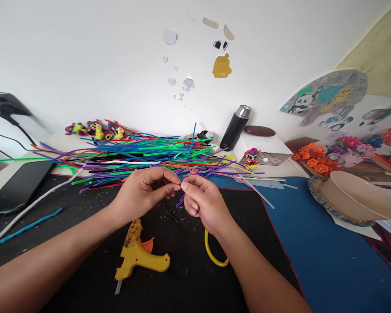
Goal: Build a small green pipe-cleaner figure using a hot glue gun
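Observation:
My left hand [146, 189] and my right hand [204, 201] meet over the black mat [195, 282], thumb and forefinger of each pressed together, tips touching or nearly so. Whatever lies between the fingertips is too small to make out; a trace of orange shows beneath my right hand. Below my left hand lies a yellow hot glue gun [140, 256] with an orange trigger and a clear glue stick poking out. Part of a yellow ring-shaped handle [211, 254] shows beside my right wrist. Just behind the hands spreads a heap of coloured pipe cleaners [143, 152].
Small pipe-cleaner figures [97, 129] sit behind the heap, another [252, 158] at its right. A black thermos [236, 126] leans by a white box [276, 148]. Clear glue sticks [273, 184] lie nearby. At left are a dark phone [19, 187], a white cable [42, 200] and a blue twisted stem [31, 225]; at right, a bowl [361, 195].

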